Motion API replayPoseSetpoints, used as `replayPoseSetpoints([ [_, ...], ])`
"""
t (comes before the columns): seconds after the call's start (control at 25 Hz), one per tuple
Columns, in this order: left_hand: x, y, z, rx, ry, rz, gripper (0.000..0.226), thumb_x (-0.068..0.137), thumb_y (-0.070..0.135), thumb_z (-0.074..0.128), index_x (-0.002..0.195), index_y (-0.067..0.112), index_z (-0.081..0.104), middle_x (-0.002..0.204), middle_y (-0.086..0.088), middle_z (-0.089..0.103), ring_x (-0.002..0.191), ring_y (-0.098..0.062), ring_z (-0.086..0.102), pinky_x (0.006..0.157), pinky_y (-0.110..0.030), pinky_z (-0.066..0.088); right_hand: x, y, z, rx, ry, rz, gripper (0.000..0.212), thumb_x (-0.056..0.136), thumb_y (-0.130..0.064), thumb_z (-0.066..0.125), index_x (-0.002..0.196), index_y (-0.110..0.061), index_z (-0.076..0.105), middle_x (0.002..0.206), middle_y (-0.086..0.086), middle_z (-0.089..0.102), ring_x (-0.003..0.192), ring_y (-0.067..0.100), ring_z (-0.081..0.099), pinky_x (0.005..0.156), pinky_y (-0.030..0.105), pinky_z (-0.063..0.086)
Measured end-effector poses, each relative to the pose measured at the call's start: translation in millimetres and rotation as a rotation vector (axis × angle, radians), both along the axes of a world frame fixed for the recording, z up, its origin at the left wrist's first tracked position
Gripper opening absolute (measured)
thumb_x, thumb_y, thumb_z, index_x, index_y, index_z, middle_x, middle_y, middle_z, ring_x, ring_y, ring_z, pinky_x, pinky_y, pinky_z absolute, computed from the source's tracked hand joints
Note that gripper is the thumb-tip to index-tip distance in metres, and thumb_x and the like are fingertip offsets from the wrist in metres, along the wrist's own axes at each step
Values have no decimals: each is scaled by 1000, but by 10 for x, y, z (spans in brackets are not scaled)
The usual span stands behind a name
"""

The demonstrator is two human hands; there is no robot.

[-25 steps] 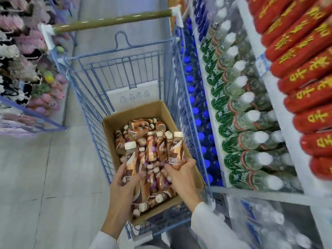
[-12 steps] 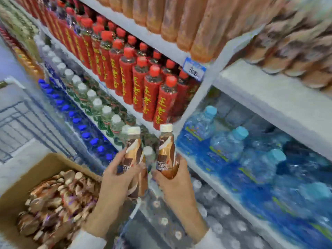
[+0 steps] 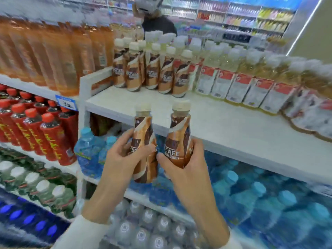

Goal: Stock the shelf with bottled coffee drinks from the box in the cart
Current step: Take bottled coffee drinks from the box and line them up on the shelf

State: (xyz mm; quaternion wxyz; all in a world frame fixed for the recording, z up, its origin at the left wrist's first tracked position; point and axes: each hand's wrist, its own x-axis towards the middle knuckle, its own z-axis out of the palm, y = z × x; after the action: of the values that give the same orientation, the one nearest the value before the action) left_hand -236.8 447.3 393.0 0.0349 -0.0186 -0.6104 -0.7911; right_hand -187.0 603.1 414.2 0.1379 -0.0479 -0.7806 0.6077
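Brown-labelled coffee bottle (image 3: 144, 141) is standing upright in my left hand (image 3: 124, 159), fingers (image 3: 126, 139) clamped around it. Just beside, my right hand (image 3: 188, 164) is gripping a second bottle (image 3: 179, 139) likewise. Both are hovering before the white shelf (image 3: 224, 119), where a coffee row (image 3: 150, 69) is standing further back.

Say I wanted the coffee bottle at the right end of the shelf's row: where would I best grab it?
Take the coffee bottle round its labelled middle, probably from the front: it stands upright, neighbouring bottles crowd it beside and behind, and only its front faces the shelf edge.
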Motion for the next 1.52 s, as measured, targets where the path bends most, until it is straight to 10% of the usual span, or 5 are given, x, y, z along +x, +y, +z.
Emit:
replayPoseSetpoints([
  [0.32, -769, 1130, 611, -125, 336, -227, 52, 84, 12, 82, 127, 31, 61, 100, 11, 78, 88, -6, 74, 70, -15, 55, -578, 953, 459, 60, 195, -259, 54, 81, -34, 83, 113, -27, 40, 99, -5, 64, 85, 13, 68, 74, 34, 59],
  [0.56, -1143, 1415, 527, -298, 433, -259, 68, 88, 23, 79, 120, 72, 45, 108, 34, 66, 100, 7, 66, 79, -7, 50, -917, 1224, 266, 76, 178, -361, 57, 84, -30, 81, 117, -28, 34, 112, -4, 61, 91, 5, 65, 75, 28, 57],
  [1.08, -1336, 1166, 295, -519, 349, -421, 80, 71, 15, 88, 139, 35, 51, 122, 20, 67, 108, 4, 66, 102, -30, 54, -808, 1194, 88, 288, 104, -594, 86, 67, -54, 88, 130, -25, 36, 124, -6, 46, 112, 13, 52, 91, 26, 49],
  [1.32, -1259, 1211, 272, -589, 353, -245, 76, 59, 39, 97, 119, 42, 50, 107, 28, 63, 93, 21, 58, 69, -2, 46, -822, 1372, 126, 214, -3, -321, 59, 82, -22, 80, 125, -34, 41, 107, -25, 56, 97, -6, 57, 82, 13, 44],
  [1.52, -1228, 1177, 325, -616, 350, -271, 80, 59, 47, 96, 122, 39, 47, 107, 30, 59, 95, 16, 59, 74, -5, 42, -791, 1483, 192, 181, -72, -134, 72, 85, -25, 80, 144, -30, 39, 137, -13, 57, 121, 7, 57, 110, 36, 45],
])
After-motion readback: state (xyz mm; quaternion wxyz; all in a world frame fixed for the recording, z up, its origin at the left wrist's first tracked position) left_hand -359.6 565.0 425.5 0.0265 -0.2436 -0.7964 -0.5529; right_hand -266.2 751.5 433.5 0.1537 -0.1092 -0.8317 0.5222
